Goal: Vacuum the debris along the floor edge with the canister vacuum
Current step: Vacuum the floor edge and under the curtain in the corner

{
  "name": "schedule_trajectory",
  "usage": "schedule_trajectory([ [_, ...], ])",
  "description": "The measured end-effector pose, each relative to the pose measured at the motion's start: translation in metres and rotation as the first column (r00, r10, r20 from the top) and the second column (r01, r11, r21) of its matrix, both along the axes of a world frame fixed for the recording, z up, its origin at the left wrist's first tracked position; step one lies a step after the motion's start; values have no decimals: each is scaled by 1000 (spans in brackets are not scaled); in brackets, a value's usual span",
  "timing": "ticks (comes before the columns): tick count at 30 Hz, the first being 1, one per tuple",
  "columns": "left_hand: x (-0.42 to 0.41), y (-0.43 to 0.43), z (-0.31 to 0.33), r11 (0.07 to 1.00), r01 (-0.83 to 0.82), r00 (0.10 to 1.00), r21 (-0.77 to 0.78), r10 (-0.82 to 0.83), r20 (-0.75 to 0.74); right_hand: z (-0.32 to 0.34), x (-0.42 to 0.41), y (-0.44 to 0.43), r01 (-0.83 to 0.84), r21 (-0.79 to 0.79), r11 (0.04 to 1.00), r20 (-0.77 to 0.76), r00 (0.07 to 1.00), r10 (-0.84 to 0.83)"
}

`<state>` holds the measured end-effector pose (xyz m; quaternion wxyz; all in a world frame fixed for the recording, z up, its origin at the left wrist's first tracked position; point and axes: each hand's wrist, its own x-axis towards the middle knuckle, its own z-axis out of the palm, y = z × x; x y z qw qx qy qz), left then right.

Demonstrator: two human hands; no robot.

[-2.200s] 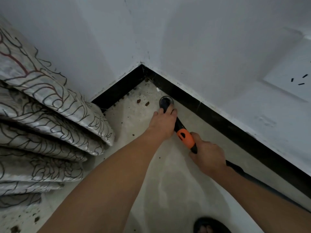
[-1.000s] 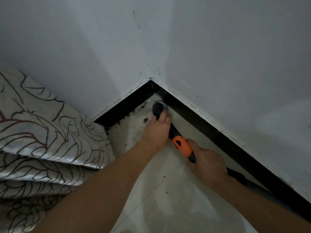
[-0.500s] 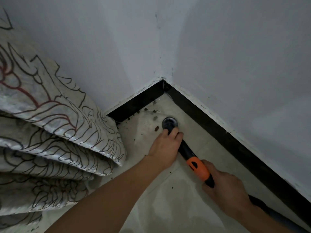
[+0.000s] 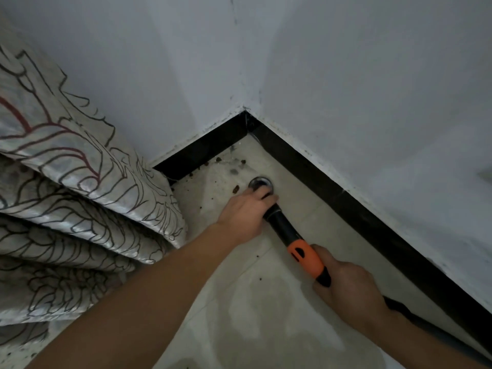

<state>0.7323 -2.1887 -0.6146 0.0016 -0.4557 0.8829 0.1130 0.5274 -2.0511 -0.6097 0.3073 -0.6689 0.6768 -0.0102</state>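
The left hand (image 4: 246, 214) is gripping the vacuum tube (image 4: 282, 225) just behind its nozzle (image 4: 261, 183); the right hand (image 4: 346, 286) is gripping it behind the orange sleeve (image 4: 306, 258). Debris (image 4: 236, 188) is lying near the far corner of the floor (image 4: 266, 315), so the nozzle should be sliding there slowly, held low.

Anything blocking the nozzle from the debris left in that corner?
Nothing visible. Bare floor lies between the nozzle mouth and the debris along the black skirting. The curtain hangs left of it, clear of the path.
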Motion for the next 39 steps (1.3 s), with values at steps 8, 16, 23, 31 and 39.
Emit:
schedule_trajectory([
  [8,24,6,-4,998,-55,998,21,54,28,-1,8,-12,-77,-82,994,-28,997,75],
  [16,27,-19,-15,979,-206,975,-8,206,79,-14,25,-52,-123,-148,981,-34,992,119],
  [23,-4,-88,-21,964,-264,964,36,263,48,-16,31,-112,-38,-211,977,-16,999,35],
  [31,47,-58,-16,959,-283,956,-1,282,74,-21,51,-105,-195,-221,955,-38,981,191],
  [39,8,-93,-7,961,-274,955,48,266,132,-16,40,-129,-65,-207,976,12,998,69],
])
